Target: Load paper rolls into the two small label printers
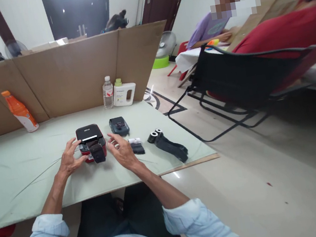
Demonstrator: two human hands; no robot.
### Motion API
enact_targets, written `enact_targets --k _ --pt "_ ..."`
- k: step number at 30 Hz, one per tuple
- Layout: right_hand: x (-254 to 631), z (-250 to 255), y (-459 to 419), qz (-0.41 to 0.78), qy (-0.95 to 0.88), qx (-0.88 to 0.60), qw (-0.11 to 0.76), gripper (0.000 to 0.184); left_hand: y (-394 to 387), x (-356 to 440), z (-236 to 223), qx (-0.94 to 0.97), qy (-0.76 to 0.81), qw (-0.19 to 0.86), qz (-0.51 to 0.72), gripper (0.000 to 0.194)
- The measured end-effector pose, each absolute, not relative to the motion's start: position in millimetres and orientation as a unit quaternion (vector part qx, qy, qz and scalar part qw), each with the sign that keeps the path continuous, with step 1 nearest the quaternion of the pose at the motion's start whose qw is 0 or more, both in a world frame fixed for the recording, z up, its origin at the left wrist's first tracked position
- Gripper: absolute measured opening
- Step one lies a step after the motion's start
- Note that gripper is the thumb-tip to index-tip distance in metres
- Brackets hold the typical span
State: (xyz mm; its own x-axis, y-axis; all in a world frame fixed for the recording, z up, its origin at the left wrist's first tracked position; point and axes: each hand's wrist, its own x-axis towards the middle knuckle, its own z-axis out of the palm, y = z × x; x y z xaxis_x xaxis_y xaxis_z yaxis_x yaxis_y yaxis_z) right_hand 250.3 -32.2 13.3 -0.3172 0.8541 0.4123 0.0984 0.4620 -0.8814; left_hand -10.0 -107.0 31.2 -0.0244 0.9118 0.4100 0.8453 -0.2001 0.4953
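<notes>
A small black and red label printer (89,132) sits on the table, with a dark glossy strip (97,153) hanging from its front. My left hand (70,157) is against the printer's left side, thumb at the front corner and fingers along the side, holding it. Just right of the printer, my right hand (121,151) is open, its fingers apart and slightly curled; I cannot tell whether a fingertip touches the casing. Behind that hand lies a dark, box-shaped device (119,126). A small white roll with a dark strip (136,145) lies beyond its wrist.
Two white-cored black rolls (169,144) lie near the table's right edge. An orange bottle (20,111), a clear water bottle (108,93) and a white jug (124,93) stand before a cardboard screen (71,76). Right of the table are a black folding chair (237,71) and other people.
</notes>
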Motion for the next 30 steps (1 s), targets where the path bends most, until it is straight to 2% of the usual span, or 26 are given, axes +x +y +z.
enact_targets --k 2,6,8,18,22,26,30 --pt "253 14 -20 0.348 -0.771 -0.311 0.433 0.056 -108 -8 29 0.690 0.639 0.045 0.337 0.069" --pt "251 11 -6 0.298 -0.864 -0.263 0.310 0.084 -108 -2 27 0.684 0.647 0.034 0.335 0.071" --pt "247 8 -4 0.268 -0.878 -0.275 0.286 0.091 -108 0 26 0.681 0.652 0.024 0.333 0.071" --pt "239 -3 2 0.231 -0.869 -0.304 0.315 0.083 -103 11 25 0.665 0.687 -0.003 0.293 0.071" --pt "236 -11 0 0.239 -0.862 -0.320 0.312 0.088 -103 12 24 0.666 0.687 0.001 0.292 0.071" --pt "232 -32 -8 0.232 -0.858 -0.356 0.288 0.097 -106 13 15 0.656 0.687 0.019 0.312 0.082" --pt "229 -48 -9 0.185 -0.869 -0.358 0.286 0.094 -104 16 7 0.644 0.687 0.043 0.334 0.097"
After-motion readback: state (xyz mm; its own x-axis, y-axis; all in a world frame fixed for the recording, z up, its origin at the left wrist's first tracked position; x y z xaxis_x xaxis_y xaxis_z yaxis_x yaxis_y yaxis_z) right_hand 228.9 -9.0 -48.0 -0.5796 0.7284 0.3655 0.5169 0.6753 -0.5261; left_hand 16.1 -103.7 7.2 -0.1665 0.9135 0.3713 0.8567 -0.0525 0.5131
